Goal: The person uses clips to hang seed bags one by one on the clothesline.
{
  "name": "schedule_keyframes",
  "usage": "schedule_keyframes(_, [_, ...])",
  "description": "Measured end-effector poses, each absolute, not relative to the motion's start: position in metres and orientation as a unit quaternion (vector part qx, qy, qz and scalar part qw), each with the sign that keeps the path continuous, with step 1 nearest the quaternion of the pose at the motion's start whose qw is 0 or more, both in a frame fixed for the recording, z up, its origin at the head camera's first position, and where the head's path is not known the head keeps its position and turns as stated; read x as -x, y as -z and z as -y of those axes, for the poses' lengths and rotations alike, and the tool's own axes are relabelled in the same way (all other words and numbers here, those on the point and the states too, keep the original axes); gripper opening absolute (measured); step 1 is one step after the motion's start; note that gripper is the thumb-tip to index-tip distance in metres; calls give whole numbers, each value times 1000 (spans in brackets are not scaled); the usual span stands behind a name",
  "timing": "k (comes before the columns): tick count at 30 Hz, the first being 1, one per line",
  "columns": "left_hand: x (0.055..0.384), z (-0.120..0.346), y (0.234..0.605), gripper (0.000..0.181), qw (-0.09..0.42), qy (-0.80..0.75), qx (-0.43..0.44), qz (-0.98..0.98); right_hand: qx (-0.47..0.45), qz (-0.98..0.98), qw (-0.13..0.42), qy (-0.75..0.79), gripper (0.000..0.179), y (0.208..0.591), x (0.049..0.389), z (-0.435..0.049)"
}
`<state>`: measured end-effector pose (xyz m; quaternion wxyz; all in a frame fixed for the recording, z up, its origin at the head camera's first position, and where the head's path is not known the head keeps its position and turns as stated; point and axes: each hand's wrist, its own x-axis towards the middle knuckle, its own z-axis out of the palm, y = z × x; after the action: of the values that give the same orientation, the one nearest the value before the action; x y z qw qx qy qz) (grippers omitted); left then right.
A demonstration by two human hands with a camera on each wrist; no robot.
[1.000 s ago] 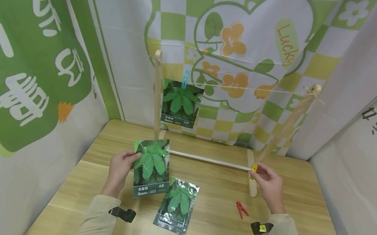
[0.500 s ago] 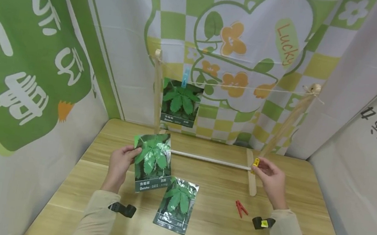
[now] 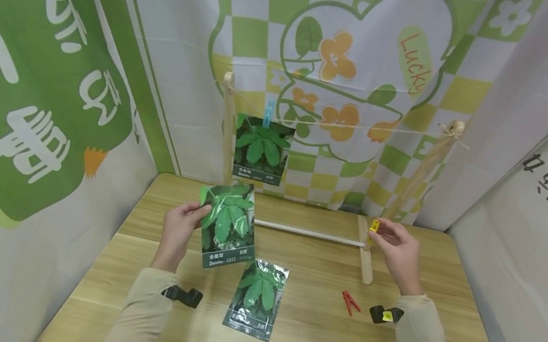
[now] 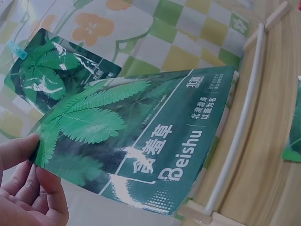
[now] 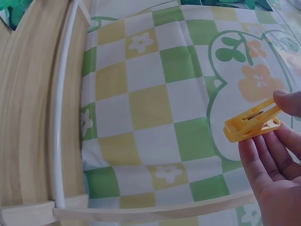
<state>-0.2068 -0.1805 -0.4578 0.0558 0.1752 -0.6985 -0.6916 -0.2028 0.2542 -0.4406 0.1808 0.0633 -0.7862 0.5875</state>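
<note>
My left hand pinches a green seed packet by its left edge, thumb in front, and holds it raised and slightly tilted. In the left wrist view that packet shows a fern-like leaf and the word Beishu. My right hand pinches a yellow clothespin between thumb and fingers. Seen from the right wrist, the yellow clothespin has its handle end under the thumb. A matching packet hangs on the string from a blue clothespin. Another packet lies on the table.
A wooden frame stands at the table's back, with a left post, a right post and a string between their tops. A white rod joins its feet. A red clothespin lies on the table at right.
My left hand has raised its packet a little toward the hanging one. My right hand has lifted the yellow clothespin slightly upward. The packet and red clothespin on the table stay put.
</note>
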Motion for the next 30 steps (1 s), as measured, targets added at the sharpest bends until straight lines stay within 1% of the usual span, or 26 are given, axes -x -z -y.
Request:
schedule_keyframes(8, [210,179,450,38,47,706,-183,683,-79,783,185,-588,38,431,208,-253])
schedule_keyframes(11, [211,179,447,34,44,706,-179,684,-81,780,188,-591,39,428,211,-252])
schedule_keyframes(14, [212,179,444,28,42,710,-174,681,-86,781,188,-589,37,423,213,-251])
schedule_keyframes(18, [213,177,441,23,50,717,-172,674,-106,781,186,-587,35,417,215,-250])
schedule_keyframes(23, [214,175,439,26,55,714,-179,674,-133,779,180,-586,35,412,218,-248])
schedule_keyframes(30, [218,173,435,31,50,723,-160,670,-155,776,180,-584,34,400,222,-248])
